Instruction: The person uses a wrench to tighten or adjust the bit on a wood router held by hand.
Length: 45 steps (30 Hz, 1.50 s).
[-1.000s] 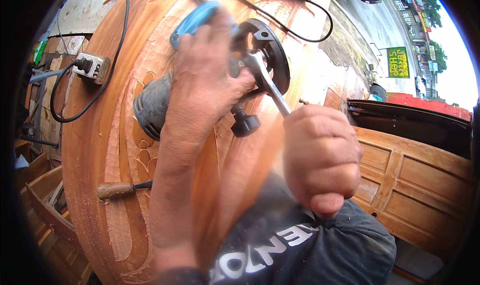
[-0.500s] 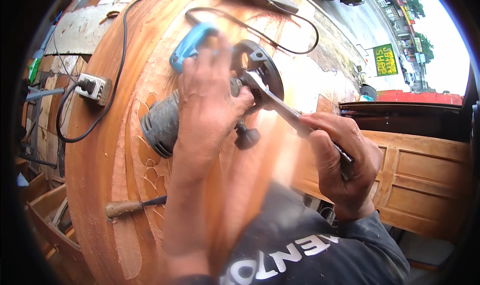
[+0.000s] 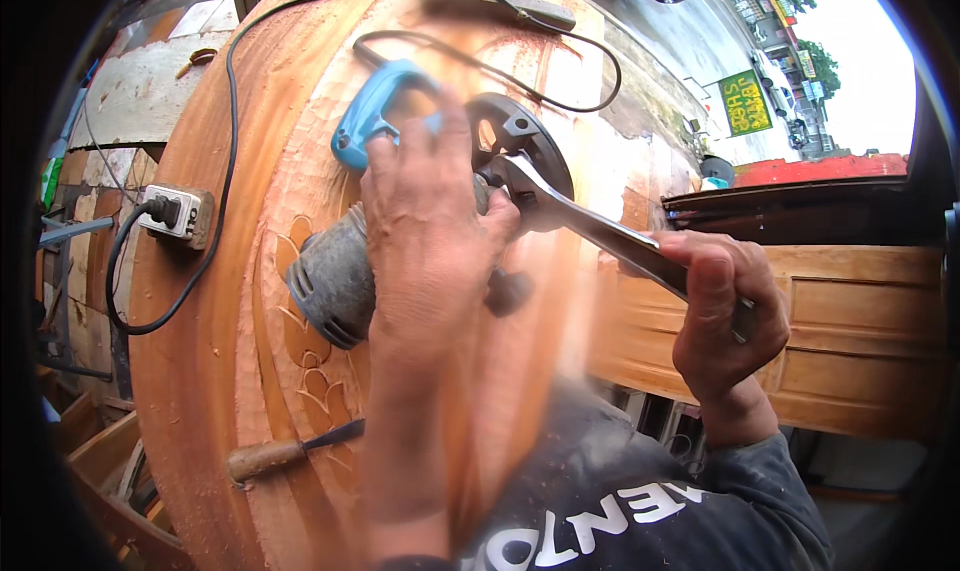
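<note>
You're gripping grinder [image 3: 400, 241]: handle showing bright blue, motor body showing dusty grey, guard looking black. Wrench [image 3: 610, 236] in your right hand [image 3: 725, 321] gleaming silver-grey. Slab [image 3: 250, 301] glowing orange-brown, wearing carved flower and leaf pattern. Cable [image 3: 225, 121] running black into grey-white socket box [image 3: 178, 216]. Chisel [image 3: 290, 451] showing tan wooden handle, dark blade. Your sleeve [image 3: 640, 501] showing dark grey, bearing white lettering. Sign [image 3: 745, 103] showing green with yellow writing.

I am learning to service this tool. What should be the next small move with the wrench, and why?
Probably a short pull on the wrench handle with the right hand, since its head already sits at the hub of the grinder inside the black guard, and the left hand grips the body to brace it on the carved wooden panel.
</note>
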Each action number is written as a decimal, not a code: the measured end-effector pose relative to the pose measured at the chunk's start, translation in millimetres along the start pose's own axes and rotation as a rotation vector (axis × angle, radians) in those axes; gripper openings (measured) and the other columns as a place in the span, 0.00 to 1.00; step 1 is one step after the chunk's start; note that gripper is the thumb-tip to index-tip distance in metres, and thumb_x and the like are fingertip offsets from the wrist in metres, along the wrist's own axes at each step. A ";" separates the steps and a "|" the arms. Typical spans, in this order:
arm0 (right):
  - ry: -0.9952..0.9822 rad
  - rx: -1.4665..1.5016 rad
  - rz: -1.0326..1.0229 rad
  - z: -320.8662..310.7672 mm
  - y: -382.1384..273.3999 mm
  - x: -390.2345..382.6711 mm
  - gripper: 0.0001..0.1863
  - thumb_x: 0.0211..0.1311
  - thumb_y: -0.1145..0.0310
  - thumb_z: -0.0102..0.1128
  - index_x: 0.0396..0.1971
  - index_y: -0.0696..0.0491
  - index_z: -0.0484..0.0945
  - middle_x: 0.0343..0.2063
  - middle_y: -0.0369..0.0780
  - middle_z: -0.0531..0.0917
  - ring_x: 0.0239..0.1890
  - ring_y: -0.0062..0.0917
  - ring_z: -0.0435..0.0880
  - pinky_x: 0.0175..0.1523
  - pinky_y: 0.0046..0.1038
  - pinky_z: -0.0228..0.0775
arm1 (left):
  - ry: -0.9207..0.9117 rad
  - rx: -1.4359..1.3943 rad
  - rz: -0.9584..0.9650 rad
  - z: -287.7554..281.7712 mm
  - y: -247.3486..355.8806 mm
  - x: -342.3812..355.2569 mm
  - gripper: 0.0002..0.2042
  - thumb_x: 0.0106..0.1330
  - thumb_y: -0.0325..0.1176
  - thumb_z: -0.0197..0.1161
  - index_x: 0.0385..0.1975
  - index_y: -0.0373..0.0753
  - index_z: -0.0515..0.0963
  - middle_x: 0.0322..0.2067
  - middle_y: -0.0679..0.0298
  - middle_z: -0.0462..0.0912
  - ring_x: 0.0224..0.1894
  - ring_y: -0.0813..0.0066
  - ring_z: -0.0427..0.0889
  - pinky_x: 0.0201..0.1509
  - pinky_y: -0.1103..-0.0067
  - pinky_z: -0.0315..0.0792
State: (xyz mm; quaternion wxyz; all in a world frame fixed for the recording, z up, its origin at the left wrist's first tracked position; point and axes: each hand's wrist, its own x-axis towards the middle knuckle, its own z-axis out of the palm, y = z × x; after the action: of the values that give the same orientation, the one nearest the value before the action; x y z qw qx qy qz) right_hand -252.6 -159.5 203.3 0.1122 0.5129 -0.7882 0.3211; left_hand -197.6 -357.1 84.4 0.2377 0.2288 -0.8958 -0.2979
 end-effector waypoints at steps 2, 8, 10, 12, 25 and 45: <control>-0.034 -0.002 -0.021 -1.1 -1.2 -1.3 0.05 0.75 0.73 0.68 0.40 0.59 0.85 0.35 0.45 0.92 0.38 0.33 0.95 0.39 0.30 0.87 | -0.011 -0.019 -0.013 -3.6 1.4 0.4 0.43 0.60 0.37 0.75 0.78 0.33 0.66 0.54 0.51 0.77 0.56 0.52 0.73 0.69 0.61 0.69; -0.266 -0.167 -0.227 -7.6 -15.1 18.6 0.06 0.71 0.72 0.72 0.42 0.57 0.84 0.34 0.43 0.92 0.37 0.36 0.95 0.40 0.32 0.88 | -0.021 -0.051 -0.020 -4.3 -0.2 -0.6 0.43 0.62 0.38 0.75 0.78 0.33 0.65 0.53 0.51 0.77 0.57 0.52 0.74 0.68 0.60 0.70; -0.208 -0.137 -0.202 -5.9 -10.2 20.5 0.06 0.71 0.73 0.72 0.41 0.57 0.84 0.34 0.44 0.92 0.37 0.36 0.95 0.39 0.31 0.87 | -0.036 -0.069 -0.017 -3.7 1.4 1.0 0.43 0.62 0.38 0.75 0.78 0.33 0.65 0.54 0.51 0.77 0.57 0.52 0.74 0.68 0.60 0.70; -0.194 -0.121 -0.181 -2.9 -12.1 22.3 0.05 0.70 0.75 0.72 0.40 0.58 0.84 0.33 0.44 0.92 0.36 0.35 0.95 0.38 0.30 0.87 | -0.032 -0.066 -0.014 -3.2 0.0 0.5 0.43 0.62 0.39 0.76 0.78 0.33 0.65 0.54 0.51 0.77 0.56 0.52 0.74 0.68 0.60 0.70; -0.247 -0.159 -0.214 16.1 -6.6 40.0 0.06 0.69 0.75 0.73 0.35 0.59 0.84 0.27 0.42 0.88 0.24 0.30 0.89 0.28 0.29 0.78 | -0.059 -0.073 -0.033 -6.6 2.6 -0.4 0.43 0.62 0.36 0.75 0.78 0.33 0.65 0.57 0.50 0.76 0.60 0.51 0.73 0.72 0.60 0.68; -0.184 0.044 -0.009 37.6 35.1 82.4 0.04 0.74 0.74 0.66 0.36 0.57 0.84 0.25 0.37 0.82 0.24 0.20 0.84 0.25 0.23 0.75 | -0.007 -0.063 0.045 -4.6 0.8 0.1 0.38 0.61 0.34 0.71 0.75 0.33 0.71 0.47 0.51 0.76 0.54 0.51 0.74 0.66 0.59 0.71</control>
State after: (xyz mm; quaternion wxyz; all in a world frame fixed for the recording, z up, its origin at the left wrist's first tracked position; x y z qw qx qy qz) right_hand -314.7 -234.2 202.3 0.0292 0.5463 -0.7855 0.2894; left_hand -195.3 -358.5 88.2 0.2485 0.1997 -0.8917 -0.3214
